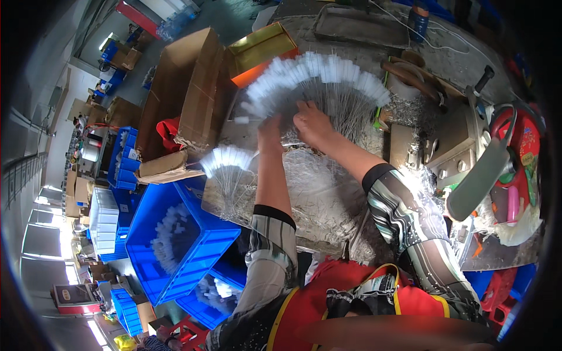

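Observation:
A wide fan of small white-tipped wire brushes (316, 69) lies on the worktable, tips away from me and thin metal stems toward me. My right hand (314, 124) is over the near stems at the fan's middle, its fingers bent and pressed together; what they pinch is too small to make out. Close to its left is my left hand (270, 130), at the stems' left side, with its fingers mostly hidden. A single white brush tip (242, 120) sticks out left of it. Nearer, a smaller bunch of the same brushes (227, 161) lies fanned at the table's left edge.
An open cardboard box (196, 88) and an orange box (263, 50) stand at the left. Below them, a blue crate (205, 245) holds more brushes. At right are a metal bench device (448, 140) with a grey-green lever (480, 181), wire scraps (413, 111) and a red basin (530, 134).

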Available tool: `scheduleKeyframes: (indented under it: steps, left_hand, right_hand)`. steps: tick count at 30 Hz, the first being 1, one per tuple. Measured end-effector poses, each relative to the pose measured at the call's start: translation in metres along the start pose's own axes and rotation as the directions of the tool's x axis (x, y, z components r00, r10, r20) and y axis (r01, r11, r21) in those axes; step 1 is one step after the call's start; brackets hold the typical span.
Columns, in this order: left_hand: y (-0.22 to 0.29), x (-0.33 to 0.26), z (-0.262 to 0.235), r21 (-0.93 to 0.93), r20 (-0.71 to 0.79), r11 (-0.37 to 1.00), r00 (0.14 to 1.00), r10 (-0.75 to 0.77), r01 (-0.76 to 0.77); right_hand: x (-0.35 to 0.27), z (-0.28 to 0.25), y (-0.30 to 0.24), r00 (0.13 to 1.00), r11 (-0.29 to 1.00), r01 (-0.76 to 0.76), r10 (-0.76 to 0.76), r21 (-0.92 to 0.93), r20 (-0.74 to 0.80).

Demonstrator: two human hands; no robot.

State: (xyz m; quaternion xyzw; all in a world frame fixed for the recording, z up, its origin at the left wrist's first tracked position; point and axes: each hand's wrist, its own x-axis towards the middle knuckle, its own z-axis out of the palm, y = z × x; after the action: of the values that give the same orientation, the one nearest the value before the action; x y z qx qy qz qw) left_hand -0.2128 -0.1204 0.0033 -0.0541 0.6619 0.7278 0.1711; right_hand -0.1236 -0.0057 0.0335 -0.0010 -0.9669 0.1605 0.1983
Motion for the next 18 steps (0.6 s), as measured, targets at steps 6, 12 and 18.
scheduleKeyframes:
  steps: [6, 12, 18]
  left_hand:
    - [-0.01, 0.01, 0.011, -0.287, 0.195, 0.958, 0.979, 0.057, 0.002]
    - [-0.008, 0.03, 0.006, -0.343, 0.104, 0.926, 0.986, -0.13, 0.158]
    - [0.008, 0.008, -0.006, -0.336, 0.099, 0.942, 0.994, 0.045, -0.009]
  right_hand:
    - [0.008, 0.011, -0.001, 0.995, 0.995, 0.096, -0.096, 0.041, 0.005]
    - [0.01, 0.014, -0.001, 0.963, 0.94, 0.264, -0.246, 0.214, -0.108]
    - [0.014, -0.016, 0.024, 0.992, 0.992, -0.107, 0.111, 0.062, -0.066]
